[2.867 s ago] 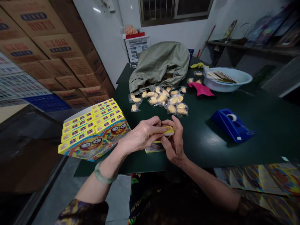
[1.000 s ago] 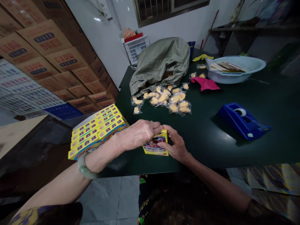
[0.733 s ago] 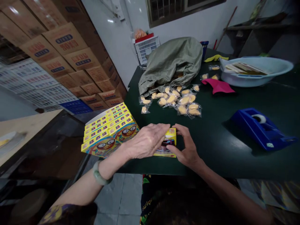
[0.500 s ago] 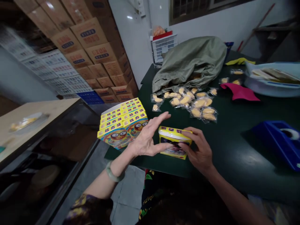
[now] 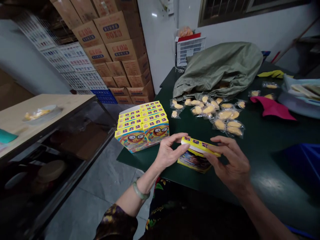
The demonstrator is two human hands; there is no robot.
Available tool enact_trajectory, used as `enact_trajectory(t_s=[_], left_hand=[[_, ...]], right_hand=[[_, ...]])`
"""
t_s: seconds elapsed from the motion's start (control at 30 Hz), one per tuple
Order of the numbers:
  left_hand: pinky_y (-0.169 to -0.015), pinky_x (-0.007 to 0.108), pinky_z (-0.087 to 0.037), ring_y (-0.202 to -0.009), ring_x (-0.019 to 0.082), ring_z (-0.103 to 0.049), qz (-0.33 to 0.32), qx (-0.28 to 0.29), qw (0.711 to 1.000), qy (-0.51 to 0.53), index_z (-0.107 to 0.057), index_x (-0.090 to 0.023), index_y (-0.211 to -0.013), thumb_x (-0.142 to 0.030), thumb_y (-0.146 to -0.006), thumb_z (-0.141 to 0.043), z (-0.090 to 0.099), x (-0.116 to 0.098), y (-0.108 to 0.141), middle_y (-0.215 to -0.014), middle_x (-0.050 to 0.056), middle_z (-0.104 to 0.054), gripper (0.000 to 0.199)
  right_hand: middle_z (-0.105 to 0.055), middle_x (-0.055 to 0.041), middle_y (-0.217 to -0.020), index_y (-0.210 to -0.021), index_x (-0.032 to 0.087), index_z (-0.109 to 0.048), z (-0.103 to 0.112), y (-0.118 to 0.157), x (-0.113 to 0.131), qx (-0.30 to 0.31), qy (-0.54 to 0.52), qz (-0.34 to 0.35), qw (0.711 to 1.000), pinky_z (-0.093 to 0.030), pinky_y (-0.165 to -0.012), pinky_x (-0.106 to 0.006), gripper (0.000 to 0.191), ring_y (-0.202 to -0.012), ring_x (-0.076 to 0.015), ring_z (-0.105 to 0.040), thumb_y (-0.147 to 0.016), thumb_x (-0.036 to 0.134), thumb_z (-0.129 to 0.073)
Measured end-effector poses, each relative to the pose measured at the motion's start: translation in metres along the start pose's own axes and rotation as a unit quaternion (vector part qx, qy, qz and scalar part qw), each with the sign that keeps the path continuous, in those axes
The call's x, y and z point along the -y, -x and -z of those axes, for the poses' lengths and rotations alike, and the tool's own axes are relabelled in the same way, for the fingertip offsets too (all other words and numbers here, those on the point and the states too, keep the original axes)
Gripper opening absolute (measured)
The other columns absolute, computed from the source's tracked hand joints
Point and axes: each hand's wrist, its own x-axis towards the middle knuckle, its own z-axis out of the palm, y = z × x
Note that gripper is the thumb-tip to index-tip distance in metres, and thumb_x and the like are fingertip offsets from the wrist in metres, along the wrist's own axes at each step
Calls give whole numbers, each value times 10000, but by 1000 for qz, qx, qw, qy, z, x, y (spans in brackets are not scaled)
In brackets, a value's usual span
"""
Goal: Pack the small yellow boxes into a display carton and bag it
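Observation:
A small yellow carton (image 5: 194,162) with a dark printed front stands on the dark green table close to me. Its lid is slightly raised along the front, where a white strip shows. My left hand (image 5: 169,152) pinches the left end of the lid between thumb and fingers. At the right end, my right hand (image 5: 231,161) grips the lid, thumb in front and fingers over the top. To the left, a block of matching yellow cartons (image 5: 142,128) with cartoon faces sits in rows at the table edge. Wrapped biscuits (image 5: 225,115) lie scattered behind the carton.
A grey-green cloth (image 5: 217,71) covers a heap at the back. Right of it are a pink cloth (image 5: 273,108), a pale basin (image 5: 297,101) and a blue container (image 5: 301,165). Leftward, a wooden-topped table (image 5: 50,100) holds a plate; brown boxes (image 5: 117,50) are stacked behind.
My left hand has gone from spread fingers to a pinch on the carton's left end. The right hand keeps its hold. The view has swung left, and the carton's lid looks more tilted.

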Motion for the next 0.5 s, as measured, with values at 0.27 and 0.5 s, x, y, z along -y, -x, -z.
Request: enact_trajectory(t_s=[0.27,0.5], left_hand=[[-763,220,-482,-855,131,-612,20,-101,985,138,-618,-213,-1127,-342,-772,-693,-33,13,11,-985,31,-665,385],[-794,262,-485,-863,145,-620,-16,-150,964,219,-581,-208,-1063,-235,-724,-712,-41,18,10,-976,40,-665,364]], right_hand=[[-623,-25,-889,-1046,221,-633,5,-57,4,294,49,37,954,-444,-634,-249,175,-750,-135,-604,-901,236,-537],[-609,-40,-860,-870,210,-680,4,-53,9,271,136,118,946,-372,-549,-220,252,-653,-104,-551,-936,209,-437]])
